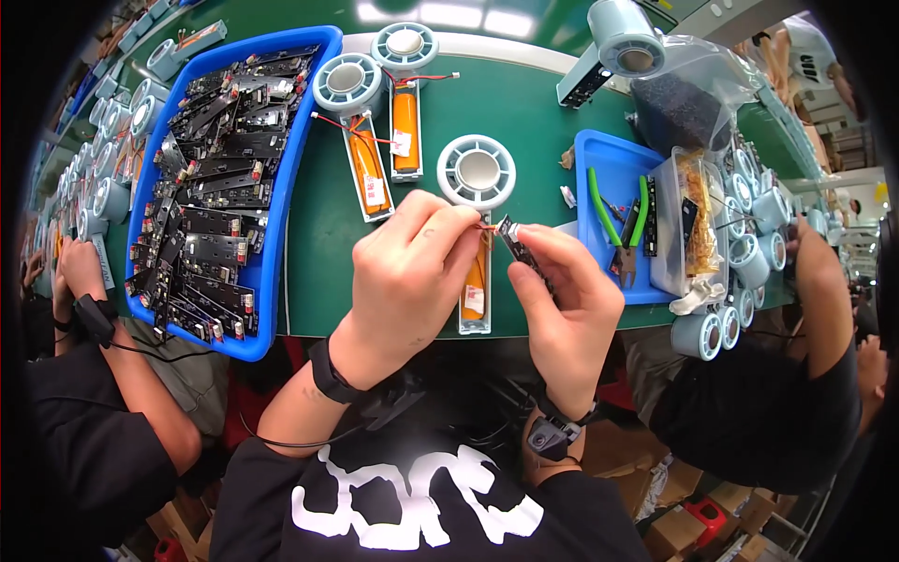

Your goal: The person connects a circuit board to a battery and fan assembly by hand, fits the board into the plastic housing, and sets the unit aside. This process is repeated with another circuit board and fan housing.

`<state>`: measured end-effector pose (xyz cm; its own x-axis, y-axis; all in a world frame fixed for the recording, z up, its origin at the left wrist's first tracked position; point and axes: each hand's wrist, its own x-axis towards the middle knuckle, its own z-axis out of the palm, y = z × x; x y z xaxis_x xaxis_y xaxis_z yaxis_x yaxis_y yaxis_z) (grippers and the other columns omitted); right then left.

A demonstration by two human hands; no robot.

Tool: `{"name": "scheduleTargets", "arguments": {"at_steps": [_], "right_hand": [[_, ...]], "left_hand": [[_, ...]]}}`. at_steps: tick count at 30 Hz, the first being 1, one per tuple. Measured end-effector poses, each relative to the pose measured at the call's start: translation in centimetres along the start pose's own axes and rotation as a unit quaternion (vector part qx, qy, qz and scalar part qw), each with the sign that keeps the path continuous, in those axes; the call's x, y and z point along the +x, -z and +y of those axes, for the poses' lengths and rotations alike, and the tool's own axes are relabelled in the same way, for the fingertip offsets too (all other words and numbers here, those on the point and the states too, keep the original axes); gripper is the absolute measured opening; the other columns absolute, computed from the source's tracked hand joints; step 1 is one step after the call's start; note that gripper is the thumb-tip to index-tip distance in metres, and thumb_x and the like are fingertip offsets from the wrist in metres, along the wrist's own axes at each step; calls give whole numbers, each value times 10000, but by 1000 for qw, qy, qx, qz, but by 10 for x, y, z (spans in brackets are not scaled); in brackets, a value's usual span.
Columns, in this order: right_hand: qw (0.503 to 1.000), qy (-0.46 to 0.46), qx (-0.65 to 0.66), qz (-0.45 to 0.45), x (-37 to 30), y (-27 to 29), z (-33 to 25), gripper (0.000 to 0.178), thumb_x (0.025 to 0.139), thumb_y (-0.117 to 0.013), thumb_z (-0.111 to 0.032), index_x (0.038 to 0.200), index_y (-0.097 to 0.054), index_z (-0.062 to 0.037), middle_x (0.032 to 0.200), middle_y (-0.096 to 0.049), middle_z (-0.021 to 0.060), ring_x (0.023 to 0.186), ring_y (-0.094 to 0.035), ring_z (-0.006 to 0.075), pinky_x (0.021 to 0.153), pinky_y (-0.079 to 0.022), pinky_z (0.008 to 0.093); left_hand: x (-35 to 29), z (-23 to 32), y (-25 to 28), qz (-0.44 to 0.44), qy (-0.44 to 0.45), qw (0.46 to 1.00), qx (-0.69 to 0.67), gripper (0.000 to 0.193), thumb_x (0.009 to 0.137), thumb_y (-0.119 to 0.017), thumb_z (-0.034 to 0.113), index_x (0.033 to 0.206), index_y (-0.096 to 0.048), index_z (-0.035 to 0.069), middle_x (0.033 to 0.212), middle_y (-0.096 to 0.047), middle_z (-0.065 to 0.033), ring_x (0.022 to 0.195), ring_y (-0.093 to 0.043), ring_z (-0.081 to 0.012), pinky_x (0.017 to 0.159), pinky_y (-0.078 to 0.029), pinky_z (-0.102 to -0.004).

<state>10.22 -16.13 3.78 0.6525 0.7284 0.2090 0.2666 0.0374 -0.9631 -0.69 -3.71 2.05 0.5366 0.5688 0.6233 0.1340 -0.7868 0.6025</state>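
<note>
Working hands [412, 253], green table [545, 126], co-workers [763, 417]

Orange battery [476, 273] partly behind left hand [409, 248]

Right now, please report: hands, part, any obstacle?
Right hand holding circuit board. Left hand pinching thin wires beside it. Handheld fan beneath, partly hidden by left hand.

From my remote view I note a green worktop [534, 108], a pale strip [510, 48] crossing it, bright white light patches [449, 16] beyond, and cardboard boxes [675, 533] low at right.
</note>
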Motion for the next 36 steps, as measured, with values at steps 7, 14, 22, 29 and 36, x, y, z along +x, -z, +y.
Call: {"name": "scheduleTargets", "arguments": {"at_steps": [7,14,22,29,36], "right_hand": [[996,-84,10,35,-1,1,-6,278,871,-721,45,1143,-693,-2,1009,-723,119,848,-708,183,722,-564,288],[999,-9,-35,19,-2,0,-13,257,870,-720,32,1122,-685,-5,985,-709,128,822,-699,194,703,-554,296],[997,27,-72,7,-6,8,-11,278,882,-698,87,1153,-679,27,1038,-687,89,854,-658,122,743,-529,247],[972,114,-202,24,-15,4,-22,272,830,-738,67,1092,-701,4,1068,-716,149,902,-712,258,768,-556,322],[971,120,-206,33,-15,1,-22,269,821,-750,58,1078,-705,-6,1055,-722,159,934,-723,302,786,-566,349]], "left_hand": [[16,13,10,-78,80,987,-118,189,773,-801,-47,924,-696,-3,844,-662,-75,699,-687,-165,620,-554,-271],[9,12,8,-57,68,993,-73,169,806,-784,-28,943,-690,-3,859,-672,-99,715,-689,-208,624,-560,-311],[11,18,14,-52,3,998,-28,144,818,-783,-13,939,-706,3,851,-684,-99,717,-694,-250,619,-550,-325],[14,20,13,-62,-28,996,58,160,816,-769,-26,965,-726,14,844,-684,-97,712,-683,-249,621,-542,-331],[8,11,14,-42,-95,992,65,206,786,-727,7,987,-693,32,858,-631,-65,725,-640,-249,624,-521,-360]]}}
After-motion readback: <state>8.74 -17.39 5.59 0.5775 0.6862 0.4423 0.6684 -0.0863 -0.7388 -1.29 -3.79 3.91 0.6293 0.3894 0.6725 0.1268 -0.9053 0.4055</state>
